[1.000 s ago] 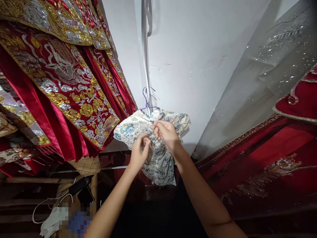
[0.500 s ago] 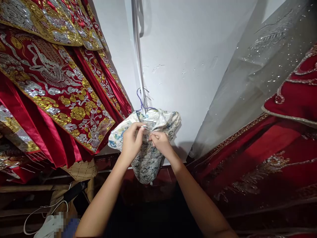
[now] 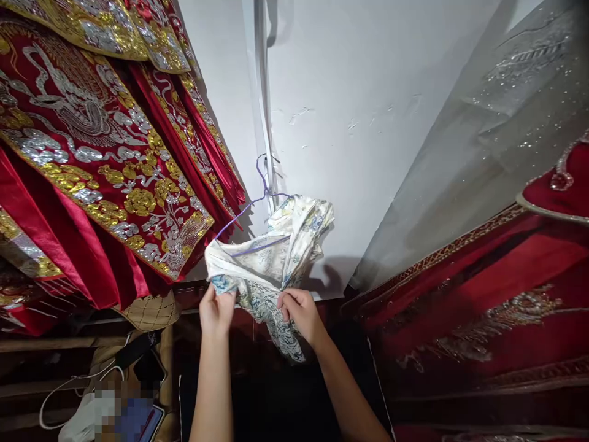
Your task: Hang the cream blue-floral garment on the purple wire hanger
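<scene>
A white garment with a blue floral pattern hangs from a thin purple hanger. Its left shoulder has slid down, baring that arm of the hanger, while the right shoulder still covers the other side. At the lowered shoulder, my left hand grips the fabric, with part of its fingers hidden behind the cloth. My right hand pinches the front edge of the opening near the middle. The lower part of the garment dangles between my hands in bunched folds.
The hanger hooks near a metal pole against a white wall. Red embroidered garments hang at left, with a sheer sparkling fabric and red cloth at right. A wooden rack with a white cable stands lower left.
My left hand has moved down and left from the neckline to the shoulder, drawing it off the hanger. My right hand has moved lower, pulling the opening wide.
</scene>
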The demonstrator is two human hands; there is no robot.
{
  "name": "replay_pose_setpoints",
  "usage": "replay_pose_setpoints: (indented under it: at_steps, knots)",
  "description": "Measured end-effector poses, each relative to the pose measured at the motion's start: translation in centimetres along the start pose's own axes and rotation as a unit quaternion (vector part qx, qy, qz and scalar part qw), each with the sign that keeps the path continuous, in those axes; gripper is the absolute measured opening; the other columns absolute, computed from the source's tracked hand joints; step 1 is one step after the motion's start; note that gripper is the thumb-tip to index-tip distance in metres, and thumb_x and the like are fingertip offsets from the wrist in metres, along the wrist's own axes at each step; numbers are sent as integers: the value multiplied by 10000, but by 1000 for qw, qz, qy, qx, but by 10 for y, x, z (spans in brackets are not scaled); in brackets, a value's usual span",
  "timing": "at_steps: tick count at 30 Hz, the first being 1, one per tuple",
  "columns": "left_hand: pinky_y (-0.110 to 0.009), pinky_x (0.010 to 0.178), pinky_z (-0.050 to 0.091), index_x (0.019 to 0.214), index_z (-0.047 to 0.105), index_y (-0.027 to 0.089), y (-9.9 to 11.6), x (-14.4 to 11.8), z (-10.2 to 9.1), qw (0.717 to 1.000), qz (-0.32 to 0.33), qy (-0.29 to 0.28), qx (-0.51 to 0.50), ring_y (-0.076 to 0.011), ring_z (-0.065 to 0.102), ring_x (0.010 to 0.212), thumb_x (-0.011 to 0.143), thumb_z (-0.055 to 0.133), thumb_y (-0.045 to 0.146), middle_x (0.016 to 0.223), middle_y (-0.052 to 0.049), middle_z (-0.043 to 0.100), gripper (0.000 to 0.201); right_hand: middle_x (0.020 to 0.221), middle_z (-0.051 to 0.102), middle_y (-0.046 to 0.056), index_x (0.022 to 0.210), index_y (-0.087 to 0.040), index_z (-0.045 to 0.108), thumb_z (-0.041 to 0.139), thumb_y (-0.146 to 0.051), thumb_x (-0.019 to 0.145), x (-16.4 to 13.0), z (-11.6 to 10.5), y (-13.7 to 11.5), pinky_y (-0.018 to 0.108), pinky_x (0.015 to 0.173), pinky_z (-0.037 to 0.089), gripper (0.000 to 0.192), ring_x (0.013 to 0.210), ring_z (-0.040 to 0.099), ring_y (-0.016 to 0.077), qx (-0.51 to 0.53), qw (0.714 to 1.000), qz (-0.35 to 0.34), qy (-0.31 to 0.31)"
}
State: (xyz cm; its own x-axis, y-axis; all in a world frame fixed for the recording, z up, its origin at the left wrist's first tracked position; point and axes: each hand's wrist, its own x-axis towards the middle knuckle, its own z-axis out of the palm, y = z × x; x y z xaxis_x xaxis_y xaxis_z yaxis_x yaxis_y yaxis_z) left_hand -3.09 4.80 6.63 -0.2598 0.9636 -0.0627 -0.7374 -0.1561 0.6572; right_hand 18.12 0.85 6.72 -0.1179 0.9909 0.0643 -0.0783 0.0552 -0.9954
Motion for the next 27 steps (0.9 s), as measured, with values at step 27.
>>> replay_pose_setpoints:
  at_steps: [27]
  knots:
    - [-310,896,438,935,588,215,17,-36,-16,849,32,-180,496,-210,568,941,952,476,414,948,-36,620,229,434,489,-12,576,-178,610,522,-378,863,-8,-39,21,268,485,303,361,427,410,121,-148,982,109,-38]
